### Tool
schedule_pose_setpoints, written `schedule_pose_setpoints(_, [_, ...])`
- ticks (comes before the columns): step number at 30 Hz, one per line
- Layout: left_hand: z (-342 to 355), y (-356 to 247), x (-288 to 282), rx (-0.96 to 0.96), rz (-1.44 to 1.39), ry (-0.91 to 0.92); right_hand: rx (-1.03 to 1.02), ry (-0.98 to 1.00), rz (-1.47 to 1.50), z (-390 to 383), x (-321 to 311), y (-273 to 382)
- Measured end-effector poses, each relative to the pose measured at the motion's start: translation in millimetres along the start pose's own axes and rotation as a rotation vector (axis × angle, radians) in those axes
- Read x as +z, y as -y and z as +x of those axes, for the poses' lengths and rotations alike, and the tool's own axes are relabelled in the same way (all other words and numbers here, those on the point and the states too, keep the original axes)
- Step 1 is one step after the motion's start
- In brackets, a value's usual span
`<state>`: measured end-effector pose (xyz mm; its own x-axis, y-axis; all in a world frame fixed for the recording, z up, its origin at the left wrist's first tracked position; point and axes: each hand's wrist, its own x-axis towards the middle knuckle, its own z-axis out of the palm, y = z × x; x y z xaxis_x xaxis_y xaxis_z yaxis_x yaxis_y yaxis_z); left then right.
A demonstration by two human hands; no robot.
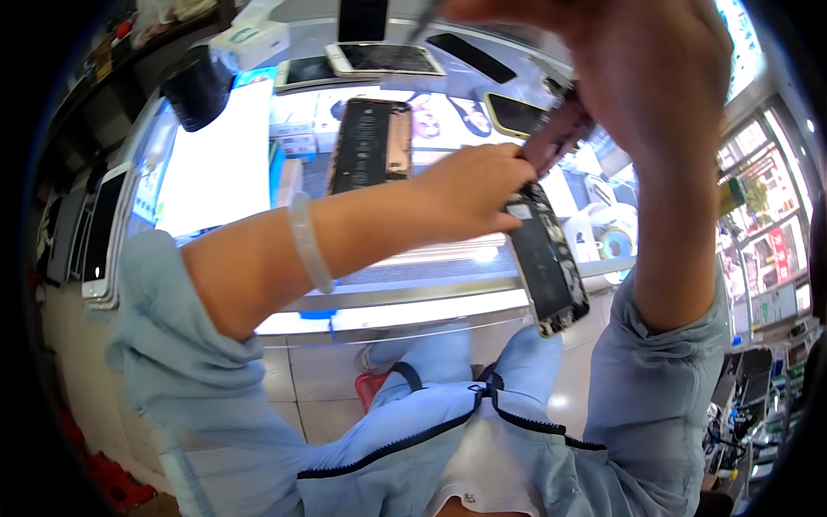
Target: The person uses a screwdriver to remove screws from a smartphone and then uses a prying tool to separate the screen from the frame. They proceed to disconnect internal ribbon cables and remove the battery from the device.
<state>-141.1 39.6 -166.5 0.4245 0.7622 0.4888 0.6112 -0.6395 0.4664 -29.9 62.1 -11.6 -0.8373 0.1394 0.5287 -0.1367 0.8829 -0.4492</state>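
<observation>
My left hand (478, 191) reaches across the counter with its fingers closed on an opened smartphone (550, 258). The phone's dark battery and inner parts show, and its lower end hangs past the counter's front edge. A pinkish-brown panel (558, 138) rises at an angle from its far end by my fingers. I cannot tell whether the two are joined. My right hand (655, 73) is raised above, large and blurred, its fingers closed around a slim dark tool (424, 21) partly cut off by the upper edge. Beyond my left wrist lies another opened phone (373, 142), its battery and copper-coloured strip bare.
White-framed phones (383, 59), a dark slab (472, 58) and a yellowish-edged phone (514, 115) lie farther back on the lit glass counter. A black cup-like object (196, 88) stands at the far left. Stacked phones (105, 228) sit at the left edge; tape rolls (615, 243) lie right.
</observation>
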Motion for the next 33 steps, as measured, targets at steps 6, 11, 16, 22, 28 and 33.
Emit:
schedule_pose_setpoints(6, [3, 0, -6, -0.053, 0.106, 0.012, -0.035, -0.080, 0.463, -84, -45, -22])
schedule_pose_setpoints(11, [5, -15, -17, -0.219, 0.027, 0.080, 0.244, -0.342, 0.256, -131, -33, -45])
schedule_pose_setpoints(16, [6, -15, -13, -0.134, 0.158, 0.075, 0.056, -0.213, 0.154, -159, -30, -81])
schedule_pose_setpoints(22, [2, -16, -16, -0.137, 0.138, 0.057, -0.228, -0.198, 0.150, -164, -23, -108])
schedule_pose_setpoints(28, [4, -17, -10, -0.086, 0.205, 0.050, -0.216, -0.219, 0.270, -177, -19, -111])
schedule_pose_setpoints(33, [4, -14, -10, -0.045, 0.190, 0.021, -0.173, -0.107, 0.159, -182, -20, -102])
